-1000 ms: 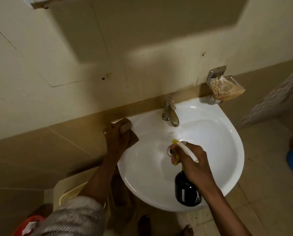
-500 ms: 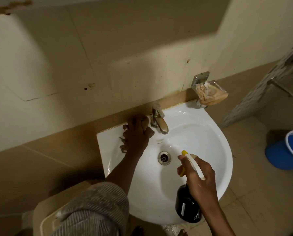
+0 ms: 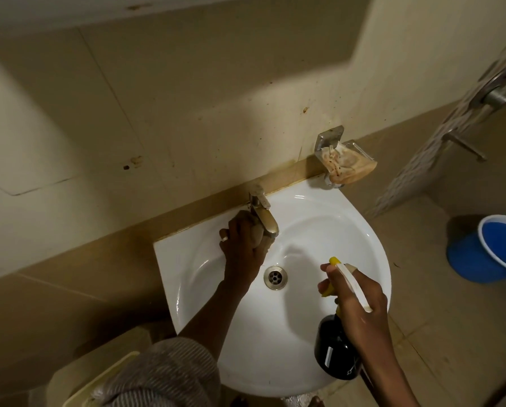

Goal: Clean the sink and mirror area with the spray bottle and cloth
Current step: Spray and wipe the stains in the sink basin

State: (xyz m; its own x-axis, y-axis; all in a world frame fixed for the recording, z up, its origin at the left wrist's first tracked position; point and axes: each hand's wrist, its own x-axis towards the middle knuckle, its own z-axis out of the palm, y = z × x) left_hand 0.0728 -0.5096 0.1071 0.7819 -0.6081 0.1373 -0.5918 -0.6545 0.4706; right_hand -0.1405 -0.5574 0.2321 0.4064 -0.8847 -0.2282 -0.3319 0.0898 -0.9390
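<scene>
A white wall-hung sink (image 3: 360,254) fills the middle of the view, with a steel drain (image 3: 275,277) and a metal tap (image 3: 265,215) at its back edge. My left hand (image 3: 241,245) presses a beige cloth (image 3: 259,237) against the left side of the tap's spout. My right hand (image 3: 356,301) holds a dark spray bottle (image 3: 334,353) with a white and yellow trigger head over the basin's right front, nozzle pointing into the bowl. The mirror is out of view except for a pale edge at the top.
A metal soap dish (image 3: 345,164) with a crumpled orange-stained wrapper is fixed to the wall right of the tap. A blue bucket (image 3: 492,254) stands on the tiled floor at the right. A cream plastic container (image 3: 99,380) sits below the sink's left side.
My left hand slid the cloth from the sink's back left rim rightwards onto the tap. The right hand with the bottle stayed over the basin. The view shifted to the right.
</scene>
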